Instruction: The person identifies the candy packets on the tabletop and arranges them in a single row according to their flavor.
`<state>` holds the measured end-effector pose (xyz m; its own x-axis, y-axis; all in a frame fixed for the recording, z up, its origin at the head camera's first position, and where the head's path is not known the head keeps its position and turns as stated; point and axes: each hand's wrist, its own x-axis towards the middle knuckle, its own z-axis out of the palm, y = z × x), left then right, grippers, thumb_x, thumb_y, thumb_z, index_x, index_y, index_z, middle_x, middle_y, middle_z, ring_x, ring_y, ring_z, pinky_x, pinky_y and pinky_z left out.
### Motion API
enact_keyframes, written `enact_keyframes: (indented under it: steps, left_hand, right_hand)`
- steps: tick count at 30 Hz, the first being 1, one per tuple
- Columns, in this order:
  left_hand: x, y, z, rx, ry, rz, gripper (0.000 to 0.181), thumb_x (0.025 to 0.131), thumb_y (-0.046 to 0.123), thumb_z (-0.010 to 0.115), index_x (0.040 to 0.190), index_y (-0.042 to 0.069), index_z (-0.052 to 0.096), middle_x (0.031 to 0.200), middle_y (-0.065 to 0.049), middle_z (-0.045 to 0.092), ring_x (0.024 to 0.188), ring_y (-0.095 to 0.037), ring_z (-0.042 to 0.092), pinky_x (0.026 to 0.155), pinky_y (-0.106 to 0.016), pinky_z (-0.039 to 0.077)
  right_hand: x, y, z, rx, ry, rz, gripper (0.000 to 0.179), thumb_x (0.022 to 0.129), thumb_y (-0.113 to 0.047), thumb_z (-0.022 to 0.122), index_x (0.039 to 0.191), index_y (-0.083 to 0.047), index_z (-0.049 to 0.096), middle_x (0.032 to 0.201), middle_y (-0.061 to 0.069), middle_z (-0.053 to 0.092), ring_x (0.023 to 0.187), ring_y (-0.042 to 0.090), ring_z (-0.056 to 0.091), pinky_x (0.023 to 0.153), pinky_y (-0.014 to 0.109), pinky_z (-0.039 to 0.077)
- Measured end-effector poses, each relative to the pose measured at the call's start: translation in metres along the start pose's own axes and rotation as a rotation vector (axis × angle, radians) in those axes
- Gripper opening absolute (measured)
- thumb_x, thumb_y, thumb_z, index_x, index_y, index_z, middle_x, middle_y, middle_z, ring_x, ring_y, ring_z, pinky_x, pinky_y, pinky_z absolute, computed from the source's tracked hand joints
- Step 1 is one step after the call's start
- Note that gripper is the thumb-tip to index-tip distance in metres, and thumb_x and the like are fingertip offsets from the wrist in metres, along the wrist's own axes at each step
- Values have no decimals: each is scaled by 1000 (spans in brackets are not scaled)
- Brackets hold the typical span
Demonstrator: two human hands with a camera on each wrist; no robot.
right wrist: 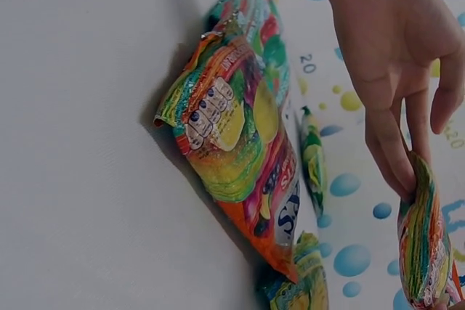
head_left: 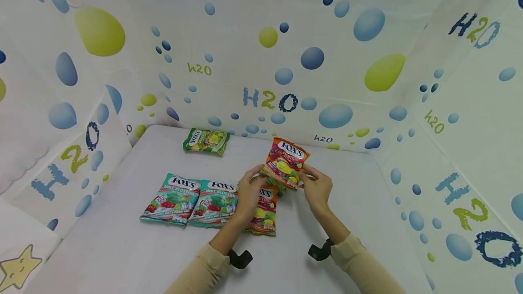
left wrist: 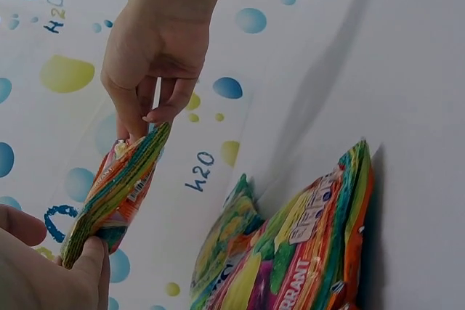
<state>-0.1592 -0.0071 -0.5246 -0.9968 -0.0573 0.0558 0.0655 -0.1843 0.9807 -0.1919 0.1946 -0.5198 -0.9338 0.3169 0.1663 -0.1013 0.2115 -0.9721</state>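
Between both hands a Fox's fruits candy packet (head_left: 287,163), orange and dark red, is held up off the table and tilted. My left hand (head_left: 249,196) grips its left edge, and my right hand (head_left: 318,189) pinches its right edge. The left wrist view shows the held packet (left wrist: 120,197) edge-on, with the right hand (left wrist: 156,56) at its upper end and left fingers (left wrist: 91,259) at its lower end. A second fruits packet (head_left: 266,212) lies near my left wrist, partly covered by that hand. Behind the held packet a green packet (right wrist: 305,281) is mostly hidden in the head view.
Two teal Fox's mint-blossom packets (head_left: 173,199) (head_left: 215,203) lie side by side left of my hands. Farther back, a green Fox's packet (head_left: 206,141) rests near the rear wall. Printed sheets with blue and green drops (head_left: 312,58) enclose the white table (head_left: 347,171).
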Motion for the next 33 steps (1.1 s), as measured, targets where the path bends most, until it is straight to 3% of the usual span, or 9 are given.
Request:
enact_keyframes:
  steps: [7,10,17,24,29,33]
  left_hand:
    - [-7,-4,7,21,26,2,42,105,14,59,147,9,58,136,-14,68,123,-29,66,109,-49,48]
    - [-10,-5,9,-12,21,-7,44,104,10,59,147,3,57,134,-18,68,124,-31,66,108,-47,49]
    - [-18,-8,14,-59,-3,-33,43,105,9,59,147,3,56,135,-18,68,123,-30,66,106,-40,51]
    - [-26,-14,21,-79,12,-36,42,104,8,58,145,0,57,135,-22,66,117,-38,65,89,-25,55]
    - [-31,-16,26,-87,9,-23,42,102,4,61,143,-2,58,131,-24,68,116,-36,67,94,-31,56]
    - [-38,-16,28,-48,8,-17,42,100,5,62,142,-1,60,124,-21,72,114,-36,68,94,-35,56]
  right_hand:
    - [-2,5,-8,-36,3,15,27,93,-6,76,120,-5,78,106,13,77,90,26,76,72,48,63]
    - [-4,7,-12,-63,1,8,27,94,-8,76,120,-6,78,106,11,77,90,25,75,70,41,64]
    - [-11,7,-24,-101,-6,3,26,95,-11,76,120,-8,79,108,10,77,91,25,75,64,27,61]
    - [-16,13,-34,-81,-10,-9,26,93,-6,78,119,-6,79,106,12,78,88,25,76,65,35,63]
    - [-21,15,-42,-92,-3,-5,25,93,-6,77,118,-7,79,105,12,78,88,24,76,68,41,64]
    - [-25,17,-47,-109,-4,-1,25,94,-7,77,119,-7,79,105,13,78,87,24,75,67,38,63]
